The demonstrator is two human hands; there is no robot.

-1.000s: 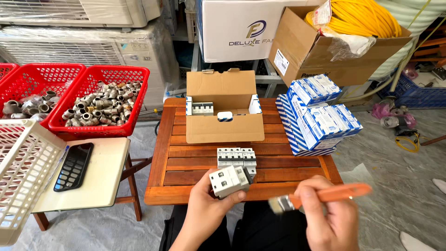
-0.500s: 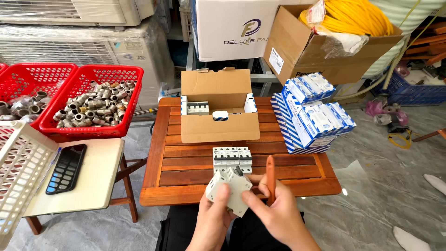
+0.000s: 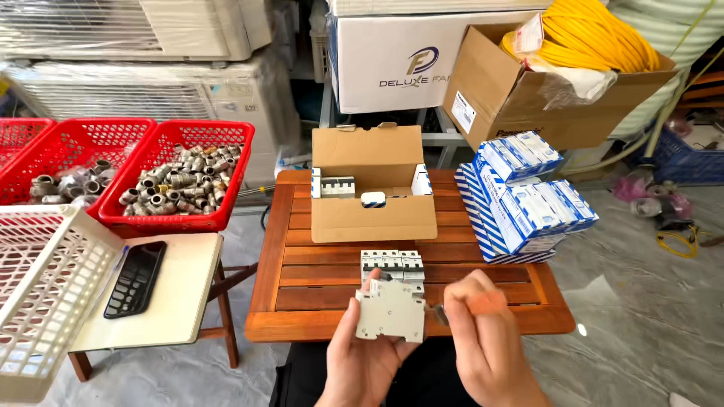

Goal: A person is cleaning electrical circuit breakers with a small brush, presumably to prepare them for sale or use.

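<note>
far left: white basket [image 3: 45,301] tilted over a pale side table [image 3: 177,301], with a black remote [image 3: 136,279] lying flat on it. behind, two red baskets [image 3: 219,177] full of grey metal fittings [image 3: 177,181]. at centre, on the slatted wooden tabletop [image 3: 302,301]: open cardboard box [image 3: 375,203] holding more breakers, then a grey breaker block [image 3: 392,265] standing just in front of it. below that, left hand [image 3: 366,354] closed around a pale grey breaker [image 3: 391,310], fingers wrapped on its left edge and underside, thumb up the side; held above the tabletop's near edge, broad flat face toward the camera, apart from the block behind. judged by look: hard moulded plastic, stiff, compact, probably with some weight for its size from metal parts inside; smooth faces likely a bit slippery, so best gripped across the narrow sides or by top and bottom edges, as here, rather than pinched on the flat faces. not fragile in the body, though the switch lever and terminal openings better left alone. right of it, right hand [image 3: 483,347] shut on a brush [image 3: 483,303], orange handle showing between thumb and fingers, dark bristle end pointing at the breaker's right edge, touching or nearly so; cannot tell which. further right, stack of blue-and-white cartons [image 3: 528,200] on the tabletop's right end, and behind, a brown box [image 3: 520,90] with yellow cable [image 3: 596,38].
</note>
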